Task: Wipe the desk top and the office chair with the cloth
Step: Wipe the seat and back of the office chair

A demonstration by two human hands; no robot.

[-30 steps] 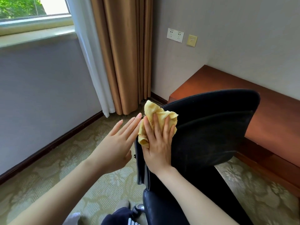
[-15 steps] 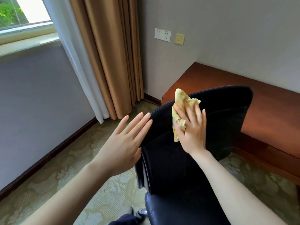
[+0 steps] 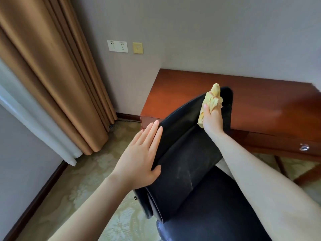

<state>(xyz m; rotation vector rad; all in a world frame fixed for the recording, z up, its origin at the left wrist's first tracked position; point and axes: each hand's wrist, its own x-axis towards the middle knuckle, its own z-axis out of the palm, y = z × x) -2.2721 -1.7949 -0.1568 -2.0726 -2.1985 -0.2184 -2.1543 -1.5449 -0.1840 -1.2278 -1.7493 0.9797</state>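
Note:
The black office chair (image 3: pixel 184 159) fills the lower middle, its backrest leaning away toward the desk. My right hand (image 3: pixel 212 120) grips a crumpled yellow cloth (image 3: pixel 212 100) against the backrest's top right corner. With straight fingers my left hand (image 3: pixel 139 153) lies flat on the backrest's left edge, thumb on the front face. The reddish-brown wooden desk top (image 3: pixel 260 100) runs along the wall behind the chair.
Brown curtains (image 3: pixel 52 75) and a white sheer hang at the left beside the wall. Wall sockets (image 3: pixel 117 46) sit above the desk's left end. A drawer with a metal knob (image 3: pixel 304 147) is under the desk at right. Patterned carpet (image 3: pixel 90 174) covers the floor.
My right hand has slid the cloth along the backrest's top from its left end to its right corner. My left hand has moved in and now touches the backrest's left edge. The chair has swung round.

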